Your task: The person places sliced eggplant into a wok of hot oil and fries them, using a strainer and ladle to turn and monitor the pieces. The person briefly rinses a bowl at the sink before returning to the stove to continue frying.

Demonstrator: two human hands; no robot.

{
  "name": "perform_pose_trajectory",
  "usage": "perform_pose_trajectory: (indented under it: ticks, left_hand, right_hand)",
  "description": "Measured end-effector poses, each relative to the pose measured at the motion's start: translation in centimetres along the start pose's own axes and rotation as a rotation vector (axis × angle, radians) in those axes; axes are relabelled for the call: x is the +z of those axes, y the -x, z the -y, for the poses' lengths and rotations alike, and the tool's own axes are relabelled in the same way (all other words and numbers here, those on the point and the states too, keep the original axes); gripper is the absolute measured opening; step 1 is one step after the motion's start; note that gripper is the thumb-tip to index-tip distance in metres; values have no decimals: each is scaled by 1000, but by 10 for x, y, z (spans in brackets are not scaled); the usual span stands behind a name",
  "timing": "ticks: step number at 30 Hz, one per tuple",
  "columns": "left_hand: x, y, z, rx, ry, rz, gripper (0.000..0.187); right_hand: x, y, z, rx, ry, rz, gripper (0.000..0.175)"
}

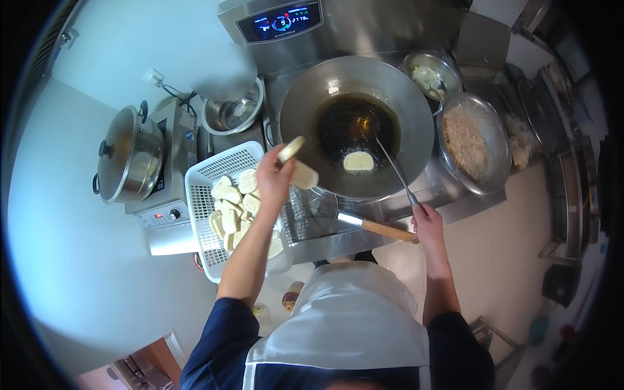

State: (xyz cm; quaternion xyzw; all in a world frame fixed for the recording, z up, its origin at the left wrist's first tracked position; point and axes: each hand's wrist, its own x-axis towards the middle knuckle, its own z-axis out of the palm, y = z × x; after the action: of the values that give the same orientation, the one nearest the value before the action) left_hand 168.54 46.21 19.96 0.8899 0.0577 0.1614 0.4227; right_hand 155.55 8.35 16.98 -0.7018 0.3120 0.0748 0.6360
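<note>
My left hand (276, 178) grips pale bread-like slices (305, 176) above the right edge of a white plastic basket (199, 191). Many similar slices (230, 214) lie heaped in that basket. In front of me sits a large steel wok (413, 122) with dark oil (336, 117) in its bottom. One slice (359, 161) floats in the oil near the wok's front side, with small bubbles around it. My right hand (429, 225) is closed around the handle of a metal ladle (397, 170). The ladle's bowl dips into the oil and is partly hidden there.
A wire skimmer with a wooden handle (385, 230) lies before the wok. Right of it stand a steel basin of shredded food (465, 139) and a smaller bowl (426, 77). A lidded pot (129, 153) and a steel bowl (234, 114) are on the left.
</note>
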Motion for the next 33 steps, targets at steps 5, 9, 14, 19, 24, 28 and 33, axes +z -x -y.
perform_pose_trajectory:
  ticks: [5,9,14,19,24,28,33]
  left_hand:
    - [101,-30,20,-102,-185,182,39]
    - [110,-14,5,130,15,15,45]
    - [5,55,12,-154,78,66,50]
    - [-104,104,227,-503,-593,-227,89]
    - [-118,115,236,-507,-532,-185,105]
    - [-126,106,220,-571,-520,-11,108]
    - [-141,78,204,-620,-602,254,112]
  right_hand:
    - [-4,-10,-11,21,-61,28,19]
    - [-5,-3,-17,43,-87,60,18]
    - [-13,-6,-25,92,-209,57,15]
    - [-7,0,-15,135,-237,52,14]
    - [-9,0,-15,162,-220,11,15]
    - [-4,3,-10,167,-200,-34,17]
    - [-8,4,-13,162,-174,-26,17]
